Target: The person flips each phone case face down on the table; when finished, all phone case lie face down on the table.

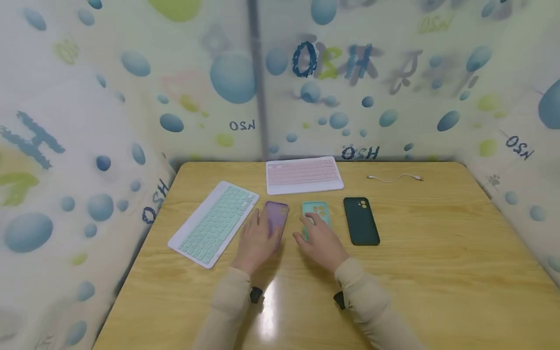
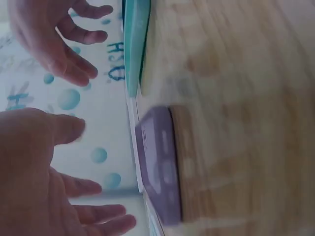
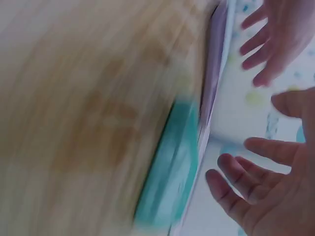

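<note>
A purple phone case (image 1: 276, 216) lies flat on the wooden table, with my left hand (image 1: 258, 238) over its left and lower part. In the left wrist view that hand (image 2: 44, 182) hovers with spread fingers, apart from the purple case (image 2: 160, 167). Beside it is a teal phone case (image 1: 316, 209) with camera cutouts, partly hidden under my right hand (image 1: 323, 242). Seen from the right wrist, the right hand (image 3: 275, 182) is raised off the teal case (image 3: 170, 167), its fingers loosely bent and holding nothing.
To the right lies a dark green phone case (image 1: 361, 221). A white keyboard with mint keys (image 1: 216, 223) sits at an angle on the left; a pink keyboard (image 1: 304, 175) lies at the back. A short white cable (image 1: 393, 180) is at back right. Patterned walls (image 1: 280, 97) enclose the table.
</note>
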`<state>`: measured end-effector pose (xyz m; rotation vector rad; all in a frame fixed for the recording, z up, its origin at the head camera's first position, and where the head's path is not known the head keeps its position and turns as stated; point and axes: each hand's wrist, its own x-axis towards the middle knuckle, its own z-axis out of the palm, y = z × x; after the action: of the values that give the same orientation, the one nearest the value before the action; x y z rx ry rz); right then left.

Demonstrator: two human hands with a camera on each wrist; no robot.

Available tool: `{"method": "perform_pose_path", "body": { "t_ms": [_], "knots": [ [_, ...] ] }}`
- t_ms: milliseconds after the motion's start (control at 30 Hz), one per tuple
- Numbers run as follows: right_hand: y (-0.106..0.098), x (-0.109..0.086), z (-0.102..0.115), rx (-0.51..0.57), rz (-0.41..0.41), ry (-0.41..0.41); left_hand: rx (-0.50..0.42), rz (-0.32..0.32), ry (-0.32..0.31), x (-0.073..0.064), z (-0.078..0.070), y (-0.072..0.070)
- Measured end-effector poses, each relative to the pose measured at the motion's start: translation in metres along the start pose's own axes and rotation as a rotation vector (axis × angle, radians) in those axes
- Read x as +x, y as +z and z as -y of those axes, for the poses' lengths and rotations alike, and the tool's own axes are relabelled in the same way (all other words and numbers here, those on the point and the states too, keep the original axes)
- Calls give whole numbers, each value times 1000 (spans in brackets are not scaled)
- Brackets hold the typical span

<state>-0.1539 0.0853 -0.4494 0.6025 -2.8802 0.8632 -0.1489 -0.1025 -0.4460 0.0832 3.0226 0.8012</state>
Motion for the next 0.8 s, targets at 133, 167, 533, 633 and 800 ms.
{"method": "perform_pose_path", "body": {
  "t_ms": [133, 167, 533, 633, 800],
  "knots": [
    [15, 7, 19, 98, 34, 61, 4, -22, -24, -2, 7, -1],
    [19, 9, 22, 103, 46, 88, 3, -17, -32, -3, 7, 0],
    [39, 20, 37, 116, 98, 232, -36, 11, -85, -7, 13, 2],
    [42, 23, 39, 123, 90, 230, -49, 7, -87, -7, 16, 0],
    [49, 27, 45, 95, 71, 155, -46, -37, -79, -7, 24, -2]
  ]
}}
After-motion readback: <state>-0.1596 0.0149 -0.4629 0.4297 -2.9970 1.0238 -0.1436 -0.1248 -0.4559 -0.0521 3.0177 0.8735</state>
